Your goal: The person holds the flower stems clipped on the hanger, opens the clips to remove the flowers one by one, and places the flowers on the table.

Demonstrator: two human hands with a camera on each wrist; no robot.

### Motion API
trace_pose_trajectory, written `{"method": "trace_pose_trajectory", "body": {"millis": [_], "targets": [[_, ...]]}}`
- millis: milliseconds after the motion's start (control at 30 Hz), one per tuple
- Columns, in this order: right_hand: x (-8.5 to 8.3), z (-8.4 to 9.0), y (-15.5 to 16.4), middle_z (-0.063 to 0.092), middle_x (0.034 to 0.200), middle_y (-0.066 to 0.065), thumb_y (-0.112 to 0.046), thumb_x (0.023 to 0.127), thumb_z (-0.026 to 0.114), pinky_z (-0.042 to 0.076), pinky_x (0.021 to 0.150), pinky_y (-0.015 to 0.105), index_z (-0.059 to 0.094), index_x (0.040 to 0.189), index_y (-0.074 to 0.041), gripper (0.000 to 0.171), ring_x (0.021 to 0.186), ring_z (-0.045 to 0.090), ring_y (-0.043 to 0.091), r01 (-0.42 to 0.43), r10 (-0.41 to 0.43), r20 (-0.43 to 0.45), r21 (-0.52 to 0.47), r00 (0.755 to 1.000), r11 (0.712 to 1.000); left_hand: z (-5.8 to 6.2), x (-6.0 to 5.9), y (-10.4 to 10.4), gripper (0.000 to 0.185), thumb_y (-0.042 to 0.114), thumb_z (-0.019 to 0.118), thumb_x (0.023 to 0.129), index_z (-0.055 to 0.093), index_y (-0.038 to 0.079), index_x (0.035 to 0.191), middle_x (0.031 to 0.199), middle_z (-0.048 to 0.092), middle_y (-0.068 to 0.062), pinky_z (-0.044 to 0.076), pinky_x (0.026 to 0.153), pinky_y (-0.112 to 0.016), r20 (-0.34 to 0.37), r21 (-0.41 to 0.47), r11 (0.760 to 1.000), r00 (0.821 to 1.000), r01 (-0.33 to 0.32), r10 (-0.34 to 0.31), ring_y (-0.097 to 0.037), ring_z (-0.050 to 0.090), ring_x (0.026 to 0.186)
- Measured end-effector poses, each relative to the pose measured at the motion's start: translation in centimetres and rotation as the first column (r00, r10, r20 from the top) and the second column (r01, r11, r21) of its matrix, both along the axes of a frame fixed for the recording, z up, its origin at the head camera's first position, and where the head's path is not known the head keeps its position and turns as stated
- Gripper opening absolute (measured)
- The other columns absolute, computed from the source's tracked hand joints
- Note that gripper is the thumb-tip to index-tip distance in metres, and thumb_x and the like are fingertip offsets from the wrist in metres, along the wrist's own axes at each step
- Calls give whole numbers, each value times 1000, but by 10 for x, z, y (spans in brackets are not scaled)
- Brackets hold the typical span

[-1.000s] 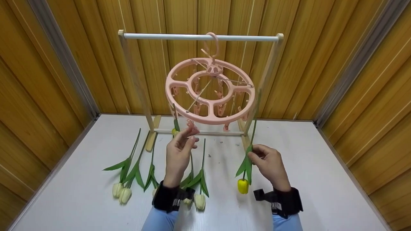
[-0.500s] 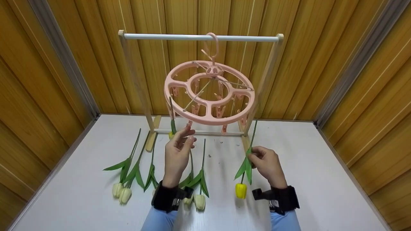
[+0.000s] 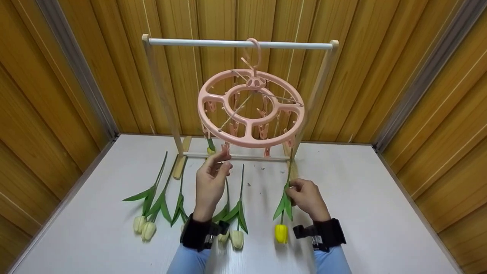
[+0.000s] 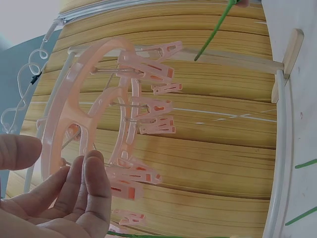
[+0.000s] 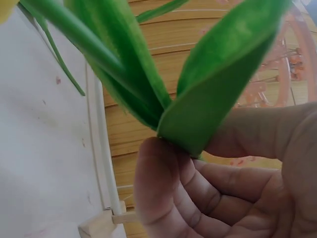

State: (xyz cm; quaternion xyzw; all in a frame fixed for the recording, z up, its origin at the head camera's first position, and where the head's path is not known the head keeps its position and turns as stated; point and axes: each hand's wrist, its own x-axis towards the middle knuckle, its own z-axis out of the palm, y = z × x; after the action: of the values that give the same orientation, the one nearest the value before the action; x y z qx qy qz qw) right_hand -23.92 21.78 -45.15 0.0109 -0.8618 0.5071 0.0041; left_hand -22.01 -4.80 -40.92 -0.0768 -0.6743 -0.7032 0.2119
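White tulips (image 3: pixel 146 228) lie at the table's (image 3: pixel 380 213) left. The left hand (image 3: pixel 210 182) pinches a pink clip (image 3: pixel 226 149) under the round hanger (image 3: pixel 251 108). The right hand (image 3: pixel 306 198), fingers closed on the yellow tulip's stem (image 3: pixel 289 171), has shifted it left from a second ago, its tip now nearer a rim clip.

a small staged recording booth rather than a lived-in room, to judge by the wood-panelled walls (image 3: pixel 68 76) closing tightly round a bare white counter (image 3: pixel 361 198) that carries only a little wooden rack (image 3: pixel 237 43), a pink peg hanger (image 3: pixel 251 110) and artificial tulips (image 3: pixel 152 201) laid in a row.
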Motion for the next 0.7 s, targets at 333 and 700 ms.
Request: {"method": "trace_pose_trajectory", "body": {"millis": [333, 700], "targets": [[-4, -13, -17, 66, 75, 7, -1, 90, 62, 55, 57, 27, 71, 108, 8, 22, 59, 63, 13, -111, 108, 65, 34, 992, 993, -3, -2, 0, 27, 4, 62, 101, 64, -6, 126, 114, 69, -19, 54, 79, -26, 12, -6, 1000, 1000, -3, 3, -22, 67, 94], [-6, -27, -30, 66, 74, 6, -2, 92, 63, 55, 57, 27, 71, 106, 7, 19, 58, 64, 13, -186, 179, 107, 53, 978, 981, -6, -7, 1, 25, 5, 63, 101, 66, -3, 124, 113, 69, -19, 54, 80, -29, 72, -55, 998, 997, 3, 1, -24, 67, 94]]}}
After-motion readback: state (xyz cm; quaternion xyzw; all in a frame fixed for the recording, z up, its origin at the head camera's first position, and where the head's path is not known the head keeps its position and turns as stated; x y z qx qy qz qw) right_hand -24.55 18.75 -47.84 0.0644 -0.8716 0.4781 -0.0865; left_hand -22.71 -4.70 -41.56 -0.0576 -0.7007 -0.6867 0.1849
